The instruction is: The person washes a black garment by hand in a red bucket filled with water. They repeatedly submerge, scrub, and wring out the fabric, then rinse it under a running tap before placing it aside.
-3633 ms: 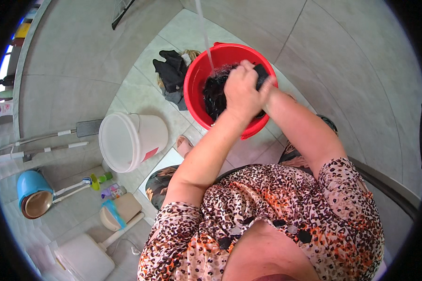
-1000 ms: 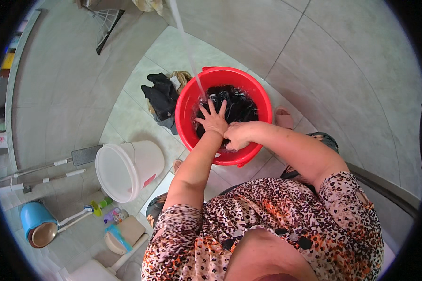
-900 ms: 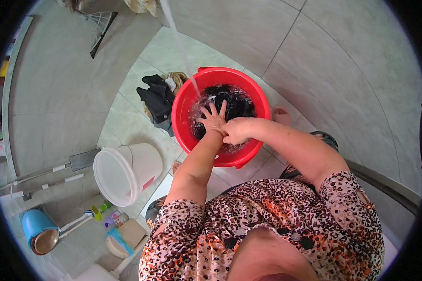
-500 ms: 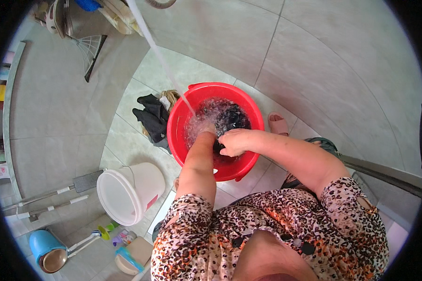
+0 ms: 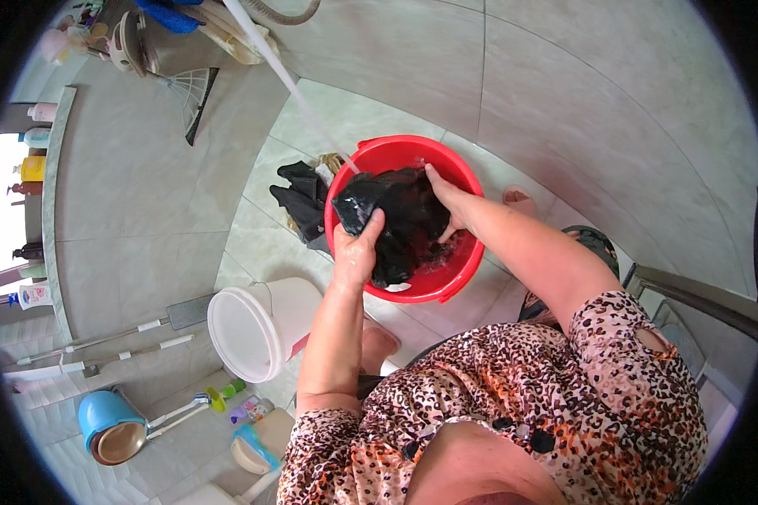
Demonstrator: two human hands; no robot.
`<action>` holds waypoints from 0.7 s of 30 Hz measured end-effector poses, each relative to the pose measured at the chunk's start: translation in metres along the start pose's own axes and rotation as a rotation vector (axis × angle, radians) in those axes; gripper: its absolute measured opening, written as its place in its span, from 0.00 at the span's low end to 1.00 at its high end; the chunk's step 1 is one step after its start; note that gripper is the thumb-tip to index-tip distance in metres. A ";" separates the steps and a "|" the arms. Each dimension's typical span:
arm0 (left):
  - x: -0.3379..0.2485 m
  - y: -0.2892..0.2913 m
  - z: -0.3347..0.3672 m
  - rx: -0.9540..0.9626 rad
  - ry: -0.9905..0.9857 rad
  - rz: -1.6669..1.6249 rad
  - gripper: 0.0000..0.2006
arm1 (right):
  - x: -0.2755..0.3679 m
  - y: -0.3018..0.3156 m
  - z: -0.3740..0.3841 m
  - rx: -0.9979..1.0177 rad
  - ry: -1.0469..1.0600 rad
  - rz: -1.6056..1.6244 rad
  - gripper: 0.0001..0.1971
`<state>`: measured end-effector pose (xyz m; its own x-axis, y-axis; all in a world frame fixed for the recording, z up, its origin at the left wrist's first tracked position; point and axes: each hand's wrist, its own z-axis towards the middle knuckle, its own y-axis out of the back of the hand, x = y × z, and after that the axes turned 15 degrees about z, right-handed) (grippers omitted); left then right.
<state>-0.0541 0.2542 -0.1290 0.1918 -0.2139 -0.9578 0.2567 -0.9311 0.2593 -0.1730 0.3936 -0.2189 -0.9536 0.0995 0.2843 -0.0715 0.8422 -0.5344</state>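
Note:
A wet black garment [image 5: 396, 215] is spread between my hands over the red basin [image 5: 470, 202]. My left hand [image 5: 355, 251] is closed on its left edge, thumb on top. On the far right side, my right hand [image 5: 451, 202] grips the cloth with its thumb and fingers wide around it. A stream of water [image 5: 299, 97] falls from above onto the garment's far left part. Water shows in the basin beneath the cloth, below my right hand. What kind of garment it is, I cannot tell.
Dark clothes [image 5: 301, 202] lie on the tiles left of the basin. A white bucket [image 5: 290, 316] stands nearer, at the left. Pink slippers show by the basin. Bottles [image 5: 32, 172] line a ledge; blue dippers [image 5: 105, 417] and brushes hang low left.
My hands have come up out of the water and moved apart, lifting the black garment between them. It was mostly submerged before. The view has shifted slightly.

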 end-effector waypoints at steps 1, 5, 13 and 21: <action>-0.009 -0.004 -0.003 0.031 -0.021 -0.031 0.09 | 0.001 0.005 0.012 0.112 0.023 0.132 0.41; -0.023 -0.025 -0.027 0.152 -0.062 -0.113 0.11 | -0.008 -0.008 0.014 0.386 -0.162 0.379 0.33; 0.032 -0.040 0.063 -0.278 -0.284 0.382 0.13 | 0.000 -0.004 0.027 0.459 0.256 0.593 0.21; 0.108 0.040 0.070 0.010 0.281 1.325 0.25 | 0.004 -0.033 -0.020 -0.078 0.738 -0.265 0.21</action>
<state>-0.0894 0.1736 -0.2304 0.4734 -0.8783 0.0671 -0.2771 -0.0762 0.9578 -0.1690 0.3771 -0.1838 -0.4645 0.1936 0.8641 -0.2226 0.9190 -0.3255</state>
